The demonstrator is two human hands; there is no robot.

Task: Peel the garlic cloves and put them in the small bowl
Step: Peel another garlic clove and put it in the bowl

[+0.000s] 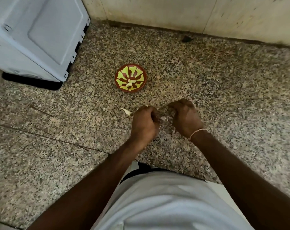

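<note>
Landmark: small bowl (130, 78), red-brown with yellow-green pattern, standing on the speckled stone surface (224, 83).

Peeled cloves (130, 83): a few pale pieces lie inside the bowl, on its near side.

Left hand (145, 124): nearer the person than the bowl and slightly to its right, knuckles up, back of hand toward the camera, fingers curled tight. Forearm runs straight back toward the torso. A pale garlic clove (163, 118) shows at the inner edge of this hand, in the gap between the two hands; the grip looks closed on it, fingers pinching.

Right hand (185, 116): just beside the left, also nearer than the bowl and further right, fingers curled inward toward the clove, wrist bent. Its fingertips meet the same spot; whether they pinch the clove or its skin cannot be told. A thin pale thread band (196, 132) circles the wrist.

Loose peel scrap (126, 111): on the surface between bowl and left hand, just left of the knuckles.

Grey-blue appliance (36, 35): well apart from the bowl, to its far left.
</note>
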